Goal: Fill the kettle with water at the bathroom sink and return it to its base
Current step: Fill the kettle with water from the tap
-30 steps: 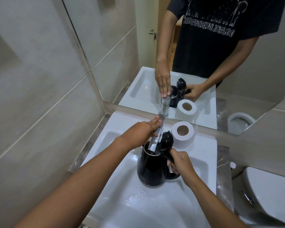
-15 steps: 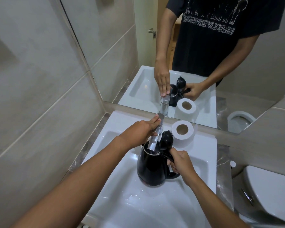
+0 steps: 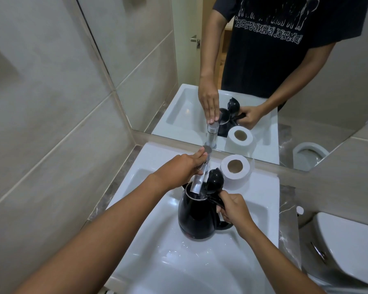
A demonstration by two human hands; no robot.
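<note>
A black kettle (image 3: 197, 217) stands in the white sink (image 3: 200, 264) with its lid (image 3: 215, 180) flipped open. The chrome tap spout (image 3: 198, 183) reaches over the kettle's mouth. My right hand (image 3: 234, 209) is closed around the kettle's handle on its right side. My left hand (image 3: 183, 168) rests on the tap's lever, fingers laid over the top of the tap. Whether water runs is too hard to tell.
A toilet paper roll (image 3: 236, 168) stands on the sink's back ledge, right of the tap. A mirror (image 3: 263, 71) rises behind the sink. A tiled wall (image 3: 40, 113) closes the left side. A white toilet (image 3: 344, 251) sits to the right.
</note>
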